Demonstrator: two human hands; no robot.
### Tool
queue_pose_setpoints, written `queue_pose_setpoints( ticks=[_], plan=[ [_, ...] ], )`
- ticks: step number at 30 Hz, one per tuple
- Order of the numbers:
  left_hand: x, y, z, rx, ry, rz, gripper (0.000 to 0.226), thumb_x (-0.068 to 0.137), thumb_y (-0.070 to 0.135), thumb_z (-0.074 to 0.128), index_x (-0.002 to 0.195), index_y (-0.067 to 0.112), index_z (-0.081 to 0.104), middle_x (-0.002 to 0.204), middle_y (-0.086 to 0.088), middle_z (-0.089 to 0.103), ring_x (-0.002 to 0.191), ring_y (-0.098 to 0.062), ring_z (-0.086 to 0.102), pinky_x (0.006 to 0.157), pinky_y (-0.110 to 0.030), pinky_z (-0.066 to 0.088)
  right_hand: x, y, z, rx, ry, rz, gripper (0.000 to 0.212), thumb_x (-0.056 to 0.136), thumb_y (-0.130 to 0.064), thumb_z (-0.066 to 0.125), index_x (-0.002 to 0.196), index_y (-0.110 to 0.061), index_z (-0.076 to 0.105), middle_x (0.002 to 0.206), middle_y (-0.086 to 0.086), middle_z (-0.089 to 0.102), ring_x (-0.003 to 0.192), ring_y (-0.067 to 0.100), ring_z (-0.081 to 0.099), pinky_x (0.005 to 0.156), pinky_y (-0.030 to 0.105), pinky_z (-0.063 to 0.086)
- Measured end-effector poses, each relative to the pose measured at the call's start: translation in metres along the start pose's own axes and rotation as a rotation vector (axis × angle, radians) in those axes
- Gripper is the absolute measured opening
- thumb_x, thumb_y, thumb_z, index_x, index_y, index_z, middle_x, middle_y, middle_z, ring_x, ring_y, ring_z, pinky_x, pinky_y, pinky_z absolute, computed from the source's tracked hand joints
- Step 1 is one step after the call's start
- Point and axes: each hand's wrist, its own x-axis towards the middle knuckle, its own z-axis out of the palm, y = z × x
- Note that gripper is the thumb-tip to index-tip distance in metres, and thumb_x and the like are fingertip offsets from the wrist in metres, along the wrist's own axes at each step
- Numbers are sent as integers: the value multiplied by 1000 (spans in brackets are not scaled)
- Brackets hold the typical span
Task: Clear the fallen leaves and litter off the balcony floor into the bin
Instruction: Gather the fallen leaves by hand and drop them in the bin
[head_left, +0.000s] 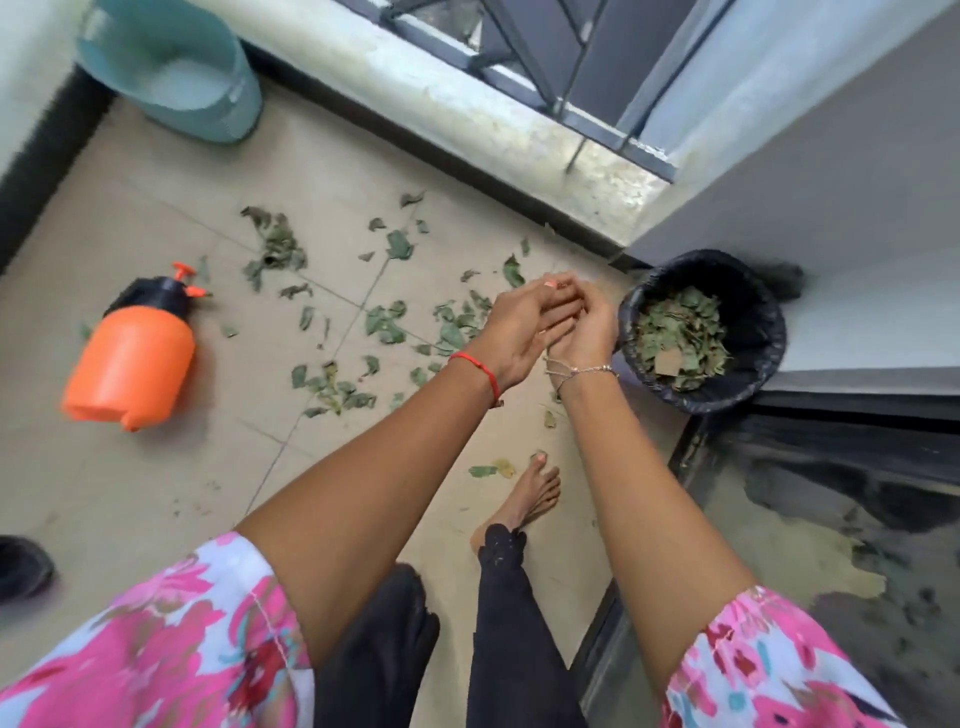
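Dry green leaves (384, 322) lie scattered over the beige floor tiles in the middle of the head view. A black-lined bin (769, 322) stands in the right corner, with a heap of leaves and a scrap of brown card (675, 338) inside. My left hand (519, 332) and my right hand (592, 332) meet palm against palm just left of the bin's rim, above the floor. Their fingers are fairly straight, and I see nothing held between them.
An orange pressure sprayer (135, 358) lies on its side at the left. In the far left corner stands a teal bucket (171, 73). My bare foot (530, 493) is planted near two stray leaves (491, 470). A glass sliding door (810, 519) runs along the right.
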Motion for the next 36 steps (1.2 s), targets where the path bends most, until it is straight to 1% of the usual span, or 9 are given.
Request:
queue_pose_setpoints(
  ticks=[3,5,7,13,17,23,26,32,36],
  plan=[
    [-33,12,-47,5,53,30,32,99,7,38,126,0,52,109,-14,64,97,-22,63,81,-24,53,-37,36,14,95,-23,101,18,91,-5,46,75,-4,56,71,10,59,50,13,60,50,18,50],
    [-49,17,-83,3,105,47,25,96,4,44,117,4,57,92,-7,65,81,-15,62,68,-19,54,-57,61,19,32,-5,125,16,91,-3,46,78,-3,56,76,13,60,55,16,61,54,20,50],
    [-60,21,-116,43,154,51,19,93,0,48,107,8,57,87,-5,64,76,-14,61,66,-20,53,-69,84,19,-81,8,133,14,89,-2,48,78,-4,57,73,12,63,55,17,62,51,22,50],
    [-74,20,-189,223,305,14,19,91,1,52,102,15,58,87,1,64,71,-13,58,67,-26,48,-77,124,-1,-462,49,53,15,86,0,56,72,-6,59,49,-1,63,44,12,62,45,22,49],
    [-79,15,-215,297,301,12,18,90,2,55,103,14,58,87,2,62,74,-13,58,74,-30,46,-74,141,-14,-717,31,-24,18,86,-4,60,68,-9,60,62,5,62,43,7,60,44,20,47],
    [-71,-6,-227,397,293,11,18,90,0,54,102,12,57,82,2,60,71,-13,56,67,-26,44,-59,160,-43,-893,15,-92,22,85,-6,62,64,-11,59,65,5,60,59,14,59,42,17,47],
    [-54,-24,-226,451,305,3,19,89,-2,54,101,11,58,81,0,61,70,-13,57,66,-26,44,-42,163,-65,-980,17,-75,14,83,-6,63,70,-3,63,68,7,60,62,16,57,41,17,47],
    [-2,-61,-217,653,255,21,14,88,-1,56,97,9,59,79,-5,61,72,-17,57,61,-25,42,11,152,-104,-1139,5,-78,17,83,-11,65,83,6,68,66,0,59,64,14,54,67,34,50],
    [26,-97,-212,808,205,52,17,86,-3,55,98,8,61,72,-1,59,65,-11,54,51,-12,41,41,143,-139,-1120,76,-138,16,85,-11,61,89,4,67,81,6,60,72,15,51,63,20,42]
  ],
)
